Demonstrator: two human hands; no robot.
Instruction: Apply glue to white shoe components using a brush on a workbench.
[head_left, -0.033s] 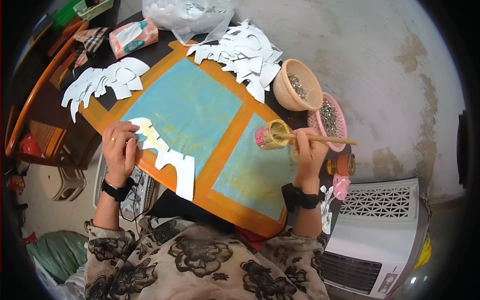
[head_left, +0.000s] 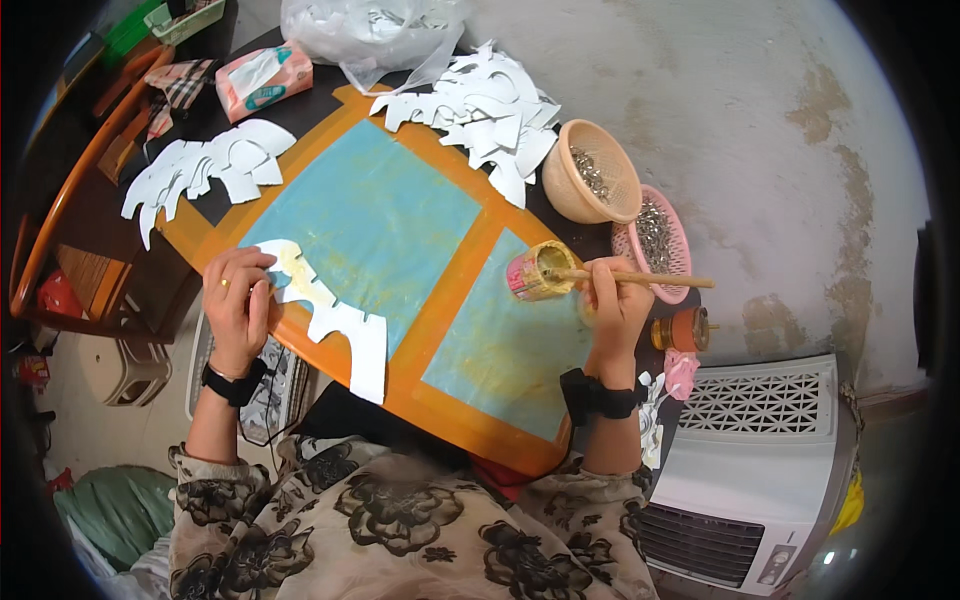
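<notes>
Left hand (head_left: 237, 305) grips a white notched cutout (head_left: 340, 322) at the table's (head_left: 470, 435) near edge; right hand (head_left: 613, 303) grips a round wooden stick (head_left: 668, 280).

Standing here, I see the person's bare left hand (head_left: 237, 305) with its back turned up, fingers bent inward, a thin gold ring (head_left: 225, 283) on one. Well apart, to its right, the bare right hand (head_left: 622, 315) is curled in a closed grip. Below both hands, broad black wristbands (head_left: 236, 386) circle the wrists, and bare forearms (head_left: 213, 435) run down into sheer beige sleeves with black flowers (head_left: 220, 497).
</notes>
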